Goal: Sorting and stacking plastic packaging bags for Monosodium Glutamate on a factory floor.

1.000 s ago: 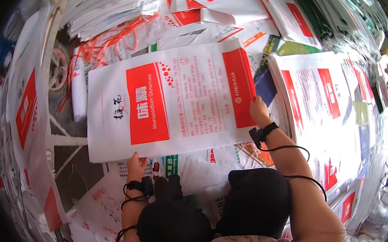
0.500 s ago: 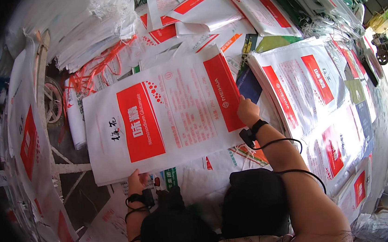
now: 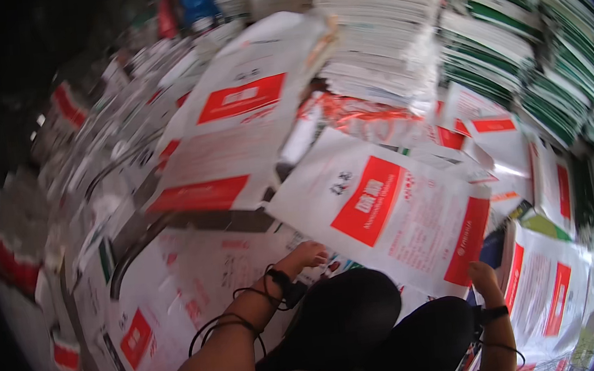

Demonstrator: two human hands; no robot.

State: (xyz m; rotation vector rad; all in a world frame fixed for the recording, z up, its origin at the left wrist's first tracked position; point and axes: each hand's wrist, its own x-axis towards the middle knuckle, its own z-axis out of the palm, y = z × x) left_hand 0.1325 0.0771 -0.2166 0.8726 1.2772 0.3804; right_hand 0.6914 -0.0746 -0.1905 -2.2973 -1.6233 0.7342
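Observation:
A flat white woven sack [image 3: 423,195] with red printed panels lies at a slant on other sacks in front of my knees. My right hand [image 3: 485,278] is closed on its lower right corner, by the red end band. My left hand [image 3: 309,254] is just off the sack's near left edge, with a small gap between them. Motion blur smears its fingers, so their closure is unclear. Left of the sack, a similar white sack [image 3: 249,136] with red panels stands leaning. Both wrists wear black bands with cords.
Tall stacks of white sacks [image 3: 378,27] and green-edged sacks [image 3: 487,42] rise at the back. Orange-red strapping [image 3: 368,110] lies tangled behind the sack in hand. A pile of red-and-white sacks [image 3: 547,290] is on the right. Loose sacks [image 3: 199,281] spread at the left.
The view has swung left, bringing the leaning sack and left-hand piles further in. My left hand has come away from the sack's near edge; my right hand stays at its right end.

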